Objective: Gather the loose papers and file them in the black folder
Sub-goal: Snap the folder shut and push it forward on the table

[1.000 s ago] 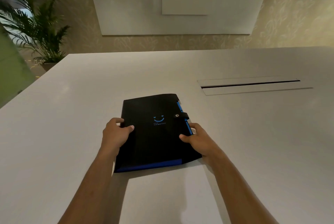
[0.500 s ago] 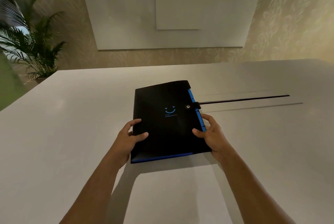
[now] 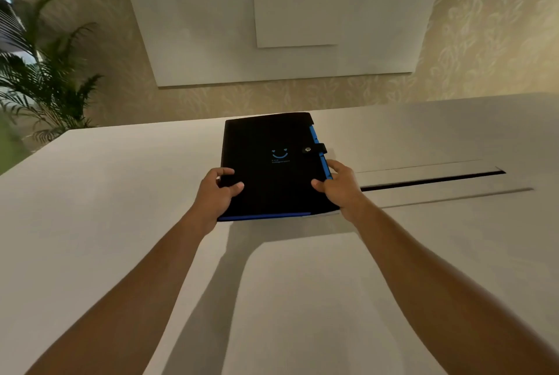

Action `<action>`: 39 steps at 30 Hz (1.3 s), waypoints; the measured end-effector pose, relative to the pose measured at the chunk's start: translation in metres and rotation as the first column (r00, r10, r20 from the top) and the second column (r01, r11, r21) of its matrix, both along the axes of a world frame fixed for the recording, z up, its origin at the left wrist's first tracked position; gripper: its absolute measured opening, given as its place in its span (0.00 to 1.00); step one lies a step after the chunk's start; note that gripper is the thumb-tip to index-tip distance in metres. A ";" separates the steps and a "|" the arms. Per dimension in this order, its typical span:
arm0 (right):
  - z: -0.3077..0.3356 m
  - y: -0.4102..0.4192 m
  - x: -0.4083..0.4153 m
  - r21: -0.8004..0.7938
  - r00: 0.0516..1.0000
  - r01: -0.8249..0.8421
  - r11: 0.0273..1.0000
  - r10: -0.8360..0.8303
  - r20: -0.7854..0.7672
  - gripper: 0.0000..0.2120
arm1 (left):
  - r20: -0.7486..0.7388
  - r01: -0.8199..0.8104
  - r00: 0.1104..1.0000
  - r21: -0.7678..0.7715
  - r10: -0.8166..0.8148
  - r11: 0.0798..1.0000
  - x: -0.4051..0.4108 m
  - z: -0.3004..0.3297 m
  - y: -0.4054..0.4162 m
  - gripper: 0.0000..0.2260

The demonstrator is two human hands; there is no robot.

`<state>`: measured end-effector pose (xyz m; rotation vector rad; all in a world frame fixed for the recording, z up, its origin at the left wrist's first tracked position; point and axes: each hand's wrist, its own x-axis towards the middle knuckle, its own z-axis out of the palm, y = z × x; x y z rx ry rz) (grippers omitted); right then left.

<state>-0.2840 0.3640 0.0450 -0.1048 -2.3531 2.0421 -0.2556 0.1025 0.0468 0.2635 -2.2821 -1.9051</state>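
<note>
left hand [image 3: 218, 190] grips left edge of flat black folder with blue trim and snap strap [image 3: 272, 163], thumb on cover, fingers curled round edge. right hand [image 3: 338, 187] pinches right edge near blue tabs. folder held just above pale matte table [image 3: 121, 193], strap fastened. no loose papers visible. risk: grips only at near end, far end could tip and slip; long cable slot [image 3: 432, 180] beside right hand could catch corner.

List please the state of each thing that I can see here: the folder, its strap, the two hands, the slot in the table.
Folder: closed, held above the table.
Strap: snapped shut across the folder's right edge.
Left hand: grips the folder's left edge.
Right hand: grips the folder's right edge.
Slot: open, a dark gap shows.
</note>
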 end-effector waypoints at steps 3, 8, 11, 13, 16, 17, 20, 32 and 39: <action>-0.009 -0.006 -0.036 0.135 1.000 0.004 0.991 0.000 -0.030 0.22 | 0.007 -0.025 1.000 -0.096 0.025 0.995 -0.041 -0.013 -0.004 0.13; -0.027 -0.024 -0.089 0.361 0.997 0.050 0.931 -0.024 -0.075 0.22 | -0.032 -0.092 0.996 -0.240 0.087 0.967 -0.092 -0.038 -0.012 0.15; -0.038 -0.039 -0.115 0.428 0.993 0.054 0.902 -0.004 -0.117 0.19 | -0.035 -0.107 0.994 -0.329 0.101 0.938 -0.119 -0.051 -0.021 0.16; -0.047 -0.047 -0.129 0.452 0.988 0.073 0.889 -0.002 -0.155 0.17 | -0.039 -0.099 0.995 -0.424 0.091 0.900 -0.135 -0.061 -0.028 0.17; -0.062 -0.055 -0.148 0.490 0.977 0.107 0.865 0.001 -0.215 0.16 | -0.112 -0.132 0.990 -0.523 0.085 0.842 -0.152 -0.073 -0.034 0.16; -0.066 -0.057 -0.154 0.514 0.973 0.124 0.849 -0.004 -0.229 0.16 | -0.137 -0.158 0.986 -0.542 0.098 0.826 -0.157 -0.075 -0.034 0.15; -0.072 -0.058 -0.164 0.624 0.960 0.188 0.759 -0.008 -0.280 0.12 | -0.186 -0.252 0.967 -0.609 0.174 0.752 -0.167 -0.078 -0.034 0.15; -0.076 -0.071 -0.122 0.856 0.874 0.137 0.498 0.347 -0.341 0.09 | -0.218 -0.147 0.976 -0.737 -0.026 0.660 -0.111 -0.076 -0.012 0.05; -0.097 -0.074 -0.130 0.875 0.880 0.108 0.471 0.365 -0.305 0.15 | -0.219 -0.094 0.969 -0.748 -0.111 0.657 -0.126 -0.083 -0.020 0.10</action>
